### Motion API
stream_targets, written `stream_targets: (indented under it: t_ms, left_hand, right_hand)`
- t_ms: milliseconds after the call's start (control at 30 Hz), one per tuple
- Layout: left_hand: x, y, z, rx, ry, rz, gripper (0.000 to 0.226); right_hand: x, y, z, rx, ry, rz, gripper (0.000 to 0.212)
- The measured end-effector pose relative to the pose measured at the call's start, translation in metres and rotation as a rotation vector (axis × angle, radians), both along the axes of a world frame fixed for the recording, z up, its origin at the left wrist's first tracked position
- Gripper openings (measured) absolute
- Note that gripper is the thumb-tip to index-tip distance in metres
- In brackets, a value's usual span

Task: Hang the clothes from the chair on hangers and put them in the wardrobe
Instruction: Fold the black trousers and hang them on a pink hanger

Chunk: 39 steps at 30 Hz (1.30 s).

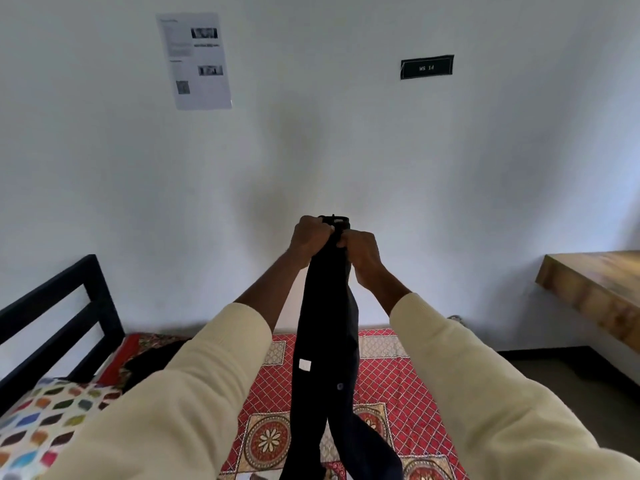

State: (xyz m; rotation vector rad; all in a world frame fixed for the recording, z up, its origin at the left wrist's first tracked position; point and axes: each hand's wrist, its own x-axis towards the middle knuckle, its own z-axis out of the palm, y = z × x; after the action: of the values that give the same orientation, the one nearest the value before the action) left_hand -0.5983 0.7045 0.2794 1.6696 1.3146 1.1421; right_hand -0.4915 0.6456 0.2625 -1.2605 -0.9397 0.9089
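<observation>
A dark navy garment [327,341], long and narrow like trousers, hangs down in front of me over the bed. My left hand [310,237] and my right hand [362,252] both grip its top end, held up close together at chest height before the white wall. A small white tag and a button show on the hanging cloth. Its lower end falls out of view at the bottom edge. No hanger, chair or wardrobe is in view.
Below lies a bed with a red patterned bedspread [388,382], a black metal headboard [62,317] and a pillow with coloured spots [45,420] at the left. Another dark cloth [149,365] lies near the pillow. A wooden tabletop [599,289] juts in at the right.
</observation>
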Motion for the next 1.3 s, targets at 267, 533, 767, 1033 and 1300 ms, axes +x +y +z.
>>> stream_targets:
  t_ms: [267, 533, 767, 1033, 1300]
  left_hand:
    - [-0.029, -0.005, 0.005, -0.018, -0.253, -0.230, 0.026]
    - [-0.065, -0.005, 0.060, 0.070, -0.358, -0.423, 0.027]
    - [-0.092, 0.000, 0.116, 0.139, -0.545, -0.512, 0.021]
    - [-0.126, 0.014, 0.152, 0.173, 0.188, -0.154, 0.033]
    - [-0.091, -0.011, 0.169, 0.198, 0.840, -0.161, 0.100]
  right_hand:
    - [0.002, -0.016, 0.005, 0.062, 0.031, 0.387, 0.047]
    - [0.064, -0.006, 0.007, 0.061, 0.039, 0.136, 0.044]
    - [0.072, 0.007, 0.040, 0.074, 0.016, 0.531, 0.049]
    - [0.035, 0.019, 0.067, 0.237, -0.049, 0.266, 0.034]
    - [0.010, 0.036, 0.071, 0.172, -0.270, 0.207, 0.022]
